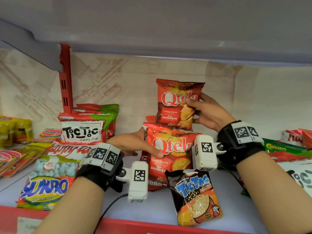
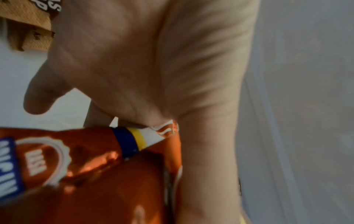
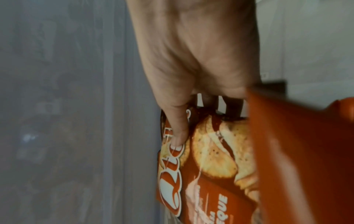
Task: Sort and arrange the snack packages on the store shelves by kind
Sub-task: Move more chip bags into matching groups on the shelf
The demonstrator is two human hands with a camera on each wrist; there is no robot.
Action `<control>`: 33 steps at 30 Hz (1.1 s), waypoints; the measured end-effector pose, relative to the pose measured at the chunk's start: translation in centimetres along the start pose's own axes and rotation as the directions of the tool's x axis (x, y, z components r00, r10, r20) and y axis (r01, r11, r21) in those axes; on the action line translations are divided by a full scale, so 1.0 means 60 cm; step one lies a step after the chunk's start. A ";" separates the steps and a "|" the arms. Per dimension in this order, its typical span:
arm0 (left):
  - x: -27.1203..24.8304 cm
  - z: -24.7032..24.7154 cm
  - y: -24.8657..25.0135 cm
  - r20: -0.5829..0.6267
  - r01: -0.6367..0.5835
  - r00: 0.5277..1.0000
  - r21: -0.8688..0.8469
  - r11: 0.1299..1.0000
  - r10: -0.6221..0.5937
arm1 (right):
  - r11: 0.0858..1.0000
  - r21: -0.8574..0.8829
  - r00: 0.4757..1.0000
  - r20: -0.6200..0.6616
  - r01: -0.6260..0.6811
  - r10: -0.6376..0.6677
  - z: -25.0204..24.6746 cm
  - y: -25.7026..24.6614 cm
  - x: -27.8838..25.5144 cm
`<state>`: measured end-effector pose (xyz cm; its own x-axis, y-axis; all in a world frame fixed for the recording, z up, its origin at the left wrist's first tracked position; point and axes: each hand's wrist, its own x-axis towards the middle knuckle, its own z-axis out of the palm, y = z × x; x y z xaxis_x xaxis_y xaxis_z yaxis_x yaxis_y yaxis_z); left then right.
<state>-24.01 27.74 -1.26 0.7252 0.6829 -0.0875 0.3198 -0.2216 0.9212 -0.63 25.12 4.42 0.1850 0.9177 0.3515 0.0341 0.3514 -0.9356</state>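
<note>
two qtela bags [image 1: 175, 105] gripped — left hand [image 1: 135, 144], right hand [image 1: 209, 114].

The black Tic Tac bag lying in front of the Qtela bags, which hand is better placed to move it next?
Probably the left hand: it grips the standing Qtela bag just behind the black Tic Tac bag; the right hand holds another Qtela bag higher up.

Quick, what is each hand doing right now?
Left hand: grips the front Qtela bag standing on the shelf.
Right hand: holds the raised Qtela bag behind it.
</note>
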 end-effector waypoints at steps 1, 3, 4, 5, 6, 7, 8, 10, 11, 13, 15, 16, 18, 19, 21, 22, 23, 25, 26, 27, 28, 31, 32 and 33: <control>-0.002 -0.001 0.000 0.016 -0.004 1.000 0.002 1.000 0.004 | 1.000 -0.019 1.000 -0.002 0.002 -0.002 0.001 -0.001 0.000; -0.005 -0.003 0.001 0.010 0.000 1.000 0.013 1.000 -0.001 | 0.998 -0.056 1.000 -0.002 0.004 -0.004 0.003 -0.002 -0.001; -0.006 -0.004 0.000 0.009 -0.002 1.000 0.017 1.000 0.002 | 0.998 -0.063 1.000 -0.003 0.010 -0.010 0.005 -0.001 -0.002; -0.006 -0.005 -0.001 0.010 -0.001 1.000 0.020 1.000 0.001 | 0.998 -0.058 1.000 -0.004 0.023 -0.023 0.006 0.000 -0.002; -0.007 -0.005 -0.001 0.008 0.004 1.000 0.024 1.000 -0.004 | 0.998 -0.042 0.999 -0.009 0.038 -0.038 0.008 0.001 -0.002; -0.008 -0.006 -0.001 0.004 0.008 1.000 0.025 1.000 -0.008 | 0.999 -0.022 0.999 -0.014 0.049 -0.049 0.008 0.002 -0.001; -0.009 -0.005 -0.001 0.002 0.009 1.000 0.022 1.000 -0.009 | 0.999 -0.006 0.999 -0.015 0.049 -0.049 0.008 0.003 -0.001; -0.010 -0.006 -0.001 0.002 0.012 1.000 0.022 1.000 -0.012 | 1.000 -0.007 1.000 0.011 0.005 -0.005 0.007 0.005 0.000; -0.011 -0.007 -0.001 -0.002 0.020 1.000 0.032 0.999 -0.020 | 0.999 -0.026 0.999 0.035 -0.035 0.036 0.006 0.007 0.000; -0.014 -0.006 0.000 -0.009 0.041 0.999 0.058 0.997 -0.041 | 0.991 -0.076 0.991 0.069 -0.108 0.113 0.004 0.011 -0.001; -0.016 -0.005 0.001 -0.007 0.037 0.999 0.063 0.997 -0.036 | 0.982 -0.119 0.985 0.074 -0.147 0.157 -0.002 0.011 -0.003; -0.016 -0.004 0.002 -0.008 0.032 0.999 0.069 0.997 -0.032 | 0.978 -0.135 0.982 0.075 -0.160 0.171 -0.005 0.010 -0.004; -0.019 -0.004 0.004 -0.016 0.049 0.999 0.103 0.993 -0.048 | 0.970 -0.166 0.978 0.076 -0.178 0.193 -0.010 0.009 -0.004; -0.021 -0.003 0.006 -0.021 0.067 0.998 0.125 0.990 -0.065 | 0.965 -0.185 0.977 0.075 -0.184 0.200 -0.011 0.009 -0.005; -0.026 -0.004 0.010 -0.037 0.100 0.995 0.156 0.983 -0.095 | 0.954 -0.236 0.976 0.075 -0.183 0.206 -0.011 0.010 -0.005; -0.028 -0.005 0.011 -0.049 0.104 0.994 0.160 0.982 -0.098 | 0.948 -0.261 0.975 0.076 -0.183 0.209 -0.011 0.009 -0.005; -0.029 -0.008 0.012 -0.066 0.099 0.994 0.156 0.983 -0.089 | 0.942 -0.280 0.974 0.077 -0.185 0.214 -0.010 0.008 -0.006; -0.031 -0.015 0.012 -0.107 0.077 0.992 0.127 0.989 -0.063 | 0.930 -0.302 0.968 0.077 -0.207 0.240 -0.009 0.006 -0.008; -0.033 -0.017 0.012 -0.119 0.069 0.991 0.112 0.991 -0.055 | 0.923 -0.312 0.963 0.076 -0.223 0.258 -0.008 0.006 -0.010; -0.035 -0.020 0.012 -0.121 0.063 0.991 0.100 0.993 -0.050 | 0.916 -0.321 0.959 0.073 -0.239 0.275 -0.007 0.006 -0.013; -0.036 -0.021 0.012 -0.120 0.056 0.992 0.090 0.994 -0.045 | 0.911 -0.328 0.955 0.068 -0.252 0.289 -0.006 0.006 -0.015; -0.038 -0.021 0.013 -0.114 0.046 0.993 0.065 0.997 -0.038 | 0.894 -0.349 0.944 0.071 -0.280 0.323 -0.001 0.007 -0.022; -0.039 -0.020 0.014 -0.110 0.045 0.993 0.061 0.997 -0.038 | 0.887 -0.357 0.936 0.080 -0.294 0.343 0.002 0.008 -0.024; -0.039 -0.019 0.014 -0.104 0.041 0.994 0.057 0.998 -0.035 | 0.877 -0.366 0.927 0.090 -0.310 0.365 0.005 0.008 -0.025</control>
<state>-26.14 26.74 0.12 0.6462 0.7590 -0.0795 0.3835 -0.2329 0.8937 -1.16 23.95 3.41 0.0956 0.9953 -0.0125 0.3321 -0.0437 -0.9422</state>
